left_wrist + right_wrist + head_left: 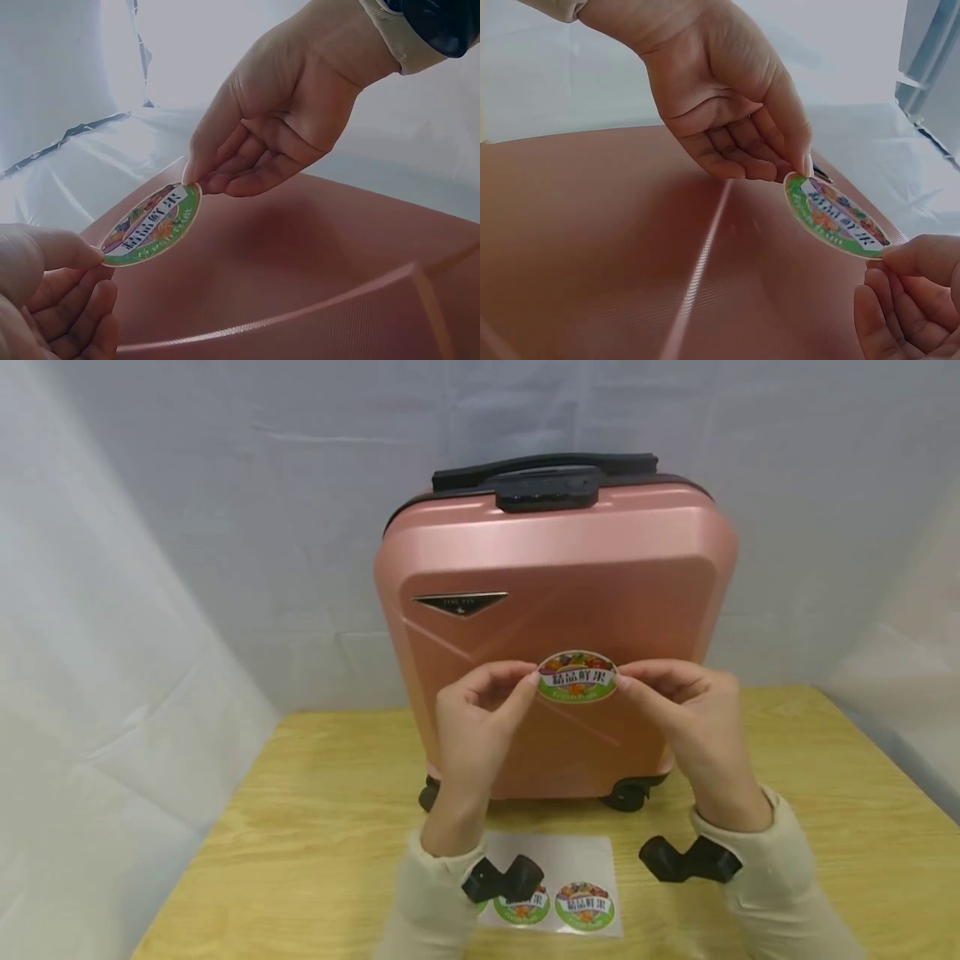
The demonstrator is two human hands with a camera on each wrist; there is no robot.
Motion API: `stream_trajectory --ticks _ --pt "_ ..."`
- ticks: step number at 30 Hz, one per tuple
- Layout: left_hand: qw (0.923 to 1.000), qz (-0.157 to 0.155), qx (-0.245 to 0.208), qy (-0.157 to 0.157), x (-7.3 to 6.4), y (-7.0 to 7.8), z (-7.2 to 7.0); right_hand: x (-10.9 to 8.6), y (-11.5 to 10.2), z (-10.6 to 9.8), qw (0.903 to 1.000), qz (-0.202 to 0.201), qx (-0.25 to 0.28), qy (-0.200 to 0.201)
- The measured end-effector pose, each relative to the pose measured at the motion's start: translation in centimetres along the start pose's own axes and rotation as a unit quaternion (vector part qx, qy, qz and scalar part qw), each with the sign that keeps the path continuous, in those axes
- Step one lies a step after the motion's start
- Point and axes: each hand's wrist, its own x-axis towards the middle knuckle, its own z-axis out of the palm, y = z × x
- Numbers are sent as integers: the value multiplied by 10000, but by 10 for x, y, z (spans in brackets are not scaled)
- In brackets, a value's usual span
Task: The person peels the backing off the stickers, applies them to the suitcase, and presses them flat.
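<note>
One sticker (577,677) was off sheet (551,854) but seemed not yet stuck: left hand (476,727) and right hand (703,727) pinched its opposite ends in front of suitcase (562,610), near far edge of table (322,810). At least two more stickers (585,907) lay on sheet.

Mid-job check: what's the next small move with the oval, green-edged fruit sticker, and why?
Probably ease the oval, green-edged fruit sticker straight onto the glossy pink hard-shell suitcase: the left hand and right hand pinch its opposite ends, its print faces outward, and it appears held off the suitcase.
</note>
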Motion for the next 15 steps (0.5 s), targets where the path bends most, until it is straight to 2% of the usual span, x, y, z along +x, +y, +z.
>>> stream_trajectory --ticks 6,15 --pt "9997 149 37 187 4 7 8 6 -4 0 9996 -122 97 233" --pt "9991 218 121 358 9 13 22 15 -9 0 9950 -271 680 681"
